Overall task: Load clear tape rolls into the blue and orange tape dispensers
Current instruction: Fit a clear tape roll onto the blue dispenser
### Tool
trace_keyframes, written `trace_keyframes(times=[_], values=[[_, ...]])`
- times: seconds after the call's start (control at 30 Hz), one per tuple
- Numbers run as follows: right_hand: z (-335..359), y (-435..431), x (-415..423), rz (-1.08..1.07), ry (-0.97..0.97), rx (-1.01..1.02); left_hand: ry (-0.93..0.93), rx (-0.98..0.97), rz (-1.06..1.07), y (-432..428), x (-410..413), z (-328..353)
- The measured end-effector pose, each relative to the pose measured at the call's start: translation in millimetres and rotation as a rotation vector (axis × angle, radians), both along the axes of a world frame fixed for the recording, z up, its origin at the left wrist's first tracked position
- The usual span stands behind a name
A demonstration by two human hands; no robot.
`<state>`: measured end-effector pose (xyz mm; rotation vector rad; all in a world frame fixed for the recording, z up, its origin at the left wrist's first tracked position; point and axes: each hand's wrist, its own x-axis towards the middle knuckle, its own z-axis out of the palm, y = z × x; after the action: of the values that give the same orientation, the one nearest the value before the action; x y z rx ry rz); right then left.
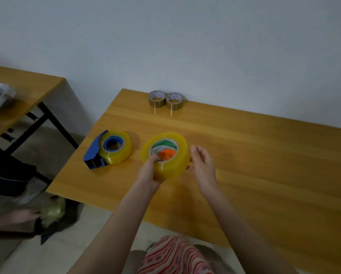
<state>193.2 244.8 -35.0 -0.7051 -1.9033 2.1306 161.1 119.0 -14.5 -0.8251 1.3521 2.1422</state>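
The blue tape dispenser [94, 153] lies on the wooden table [244, 155] at the left, with a clear yellowish tape roll [122, 147] seated on its hub. A second clear tape roll [165, 155] is held above the table in the middle. An orange piece, likely the orange dispenser [166, 154], shows through its core. My left hand [149, 172] grips this roll from below, a finger tucked into the core. At the roll's right side is my right hand [202, 165], fingers loosely curled and touching its edge.
Two brown tape rolls [165, 99] stand side by side at the table's far edge by the wall. A second wooden table [23, 91] is at the left. Another person's hand [25, 215] and bags are on the floor at lower left.
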Motion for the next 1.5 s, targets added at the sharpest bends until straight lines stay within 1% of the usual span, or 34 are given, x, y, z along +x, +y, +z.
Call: trace_keyframes(times=[0.03,0.07,0.17,0.2,0.3,0.43,0.57,0.67,0.73,0.8,0.9,1.0,1.1,1.2,1.3,1.4,1.5], values=[[2,-7,-1,-0.005,-0.012,-0.09,0.023,-0.023,-0.027,-5,-4,5],[3,-12,-2,-0.001,-0.018,-0.117,0.041,-0.041,-0.047,-10,-8,9],[5,-19,-6,0.017,-0.043,-0.081,0.096,-0.13,-0.101,-21,-22,11],[7,-21,-9,0.017,-0.076,-0.106,0.106,-0.17,-0.12,-24,-28,10],[11,-20,-20,0.009,-0.175,-0.264,0.142,-0.24,-0.211,-28,-46,7],[2,-12,-26,-0.019,-0.232,-0.28,0.239,-0.357,-0.335,-19,-63,-1],[-18,-7,-30,-0.078,-0.238,-0.359,0.369,-0.639,-0.487,-12,-72,-14],[-28,-5,-34,-0.081,-0.258,-0.346,0.492,-0.901,-0.612,-12,-81,-28],[-36,-5,-36,-0.091,-0.265,-0.374,0.549,-1.049,-0.666,-13,-87,-38],[-44,-5,-38,-0.102,-0.263,-0.412,0.587,-1.154,-0.745,-14,-92,-43],[-56,-8,-37,-0.085,-0.288,-0.388,0.59,-1.264,-0.783,-18,-96,-53],[-65,-12,-37,-0.097,-0.317,-0.398,0.672,-1.38,-0.819,-21,-101,-62],[-67,-11,-42,-0.102,-0.339,-0.359,0.726,-1.414,-0.864,-22,-109,-67],[-66,-13,-44,-0.114,-0.372,-0.339,0.716,-1.33,-0.888,-22,-114,-70],[-65,-17,-48,-0.093,-0.394,-0.308,0.721,-1.263,-0.844,-24,-118,-67],[-67,-22,-51,-0.089,-0.42,-0.28,0.684,-1.227,-0.852,-27,-120,-68],[-68,-26,-52,-0.096,-0.435,-0.194,0.7,-1.213,-0.88,-32,-122,-75]])
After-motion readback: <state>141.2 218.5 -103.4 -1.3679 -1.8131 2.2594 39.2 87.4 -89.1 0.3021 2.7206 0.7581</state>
